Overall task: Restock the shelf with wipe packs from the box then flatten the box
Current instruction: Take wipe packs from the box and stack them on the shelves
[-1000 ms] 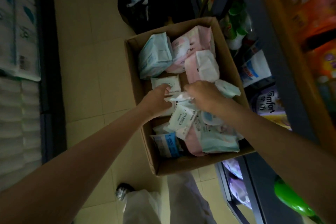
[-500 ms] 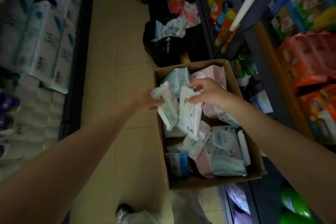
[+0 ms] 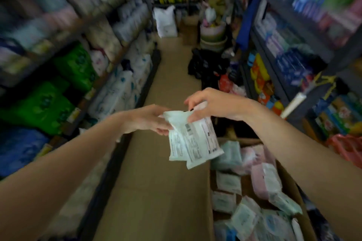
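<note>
Restocking early: left hand [image 3: 150, 121] and right hand [image 3: 213, 106] pinch two wipe packs [image 3: 193, 143] above the box [image 3: 293, 188]; box's interior crowded with packs, unflattened; shelving pending.

Wipe packs [image 3: 193, 139] hanging above the aisle floor [image 3: 156, 182], just left of the box [image 3: 293, 188].

Sitting low on the right of the floor, holding more loose packs [image 3: 266, 182] piled inside. Left hand [image 3: 150, 119] gripping the hanging wipe packs from the left of the box, right hand [image 3: 211, 103] pinching their top edge from above, both hands meeting up and left of the box. Running along the far side of the floor from the box, left shelving [image 3: 82, 49]; rising directly behind and right of the box, right shelving [image 3: 293, 49]. Lying on the floor beyond the box, dark bags [image 3: 205, 64]; standing farther beyond, a sack [image 3: 166, 21].
</note>
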A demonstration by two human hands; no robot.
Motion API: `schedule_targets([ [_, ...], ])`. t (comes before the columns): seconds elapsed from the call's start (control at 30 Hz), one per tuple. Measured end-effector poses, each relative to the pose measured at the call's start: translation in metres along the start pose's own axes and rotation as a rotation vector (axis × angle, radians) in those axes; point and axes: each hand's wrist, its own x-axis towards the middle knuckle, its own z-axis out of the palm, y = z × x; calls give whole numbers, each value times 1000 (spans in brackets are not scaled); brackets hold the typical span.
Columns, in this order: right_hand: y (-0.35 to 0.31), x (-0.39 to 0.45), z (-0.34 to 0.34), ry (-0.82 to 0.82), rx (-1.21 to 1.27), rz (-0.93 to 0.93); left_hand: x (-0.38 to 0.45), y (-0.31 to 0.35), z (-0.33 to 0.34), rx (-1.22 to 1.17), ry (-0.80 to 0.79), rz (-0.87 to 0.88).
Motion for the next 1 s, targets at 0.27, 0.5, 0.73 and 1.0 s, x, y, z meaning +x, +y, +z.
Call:
schedule_targets([
  [0.27,-209,79,46,493,-150,-225,-182,-4,-120,-431,707,41],
  [0.5,-405,114,128,753,-238,-443,-287,-10,-160,419,1176,-183],
  [0.73,-519,127,150,45,457,-645,-394,-58,-245,-382,1281,377],
  [1.0,-564,214,127,-251,-44,-752,-457,-72,-305,-298,1179,365],
])
